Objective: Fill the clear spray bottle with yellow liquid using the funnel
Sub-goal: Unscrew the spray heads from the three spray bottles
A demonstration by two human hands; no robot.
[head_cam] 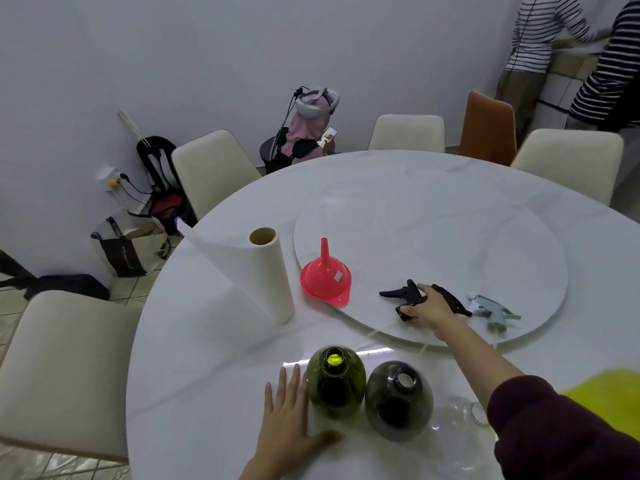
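Observation:
A red funnel [325, 277] stands upside down on the edge of the round turntable [450, 237]. My right hand [427, 310] reaches across and grips a black spray head [403, 296] lying on the turntable. My left hand [289, 414] rests flat on the table, fingers straight, beside a green bottle [336, 381] with yellow liquid showing in its neck. A dark grey bottle [398, 400] stands to its right. The clear bottle [457, 420] is partly hidden behind my right sleeve. A bright yellow shape [609, 396] shows at the right edge.
A paper towel roll [268, 275] stands left of the funnel. A pale blue spray head [491, 310] lies on the turntable to the right. Cream chairs [211, 168] ring the white table [207, 358]. Two people in striped tops [540, 32] stand far right.

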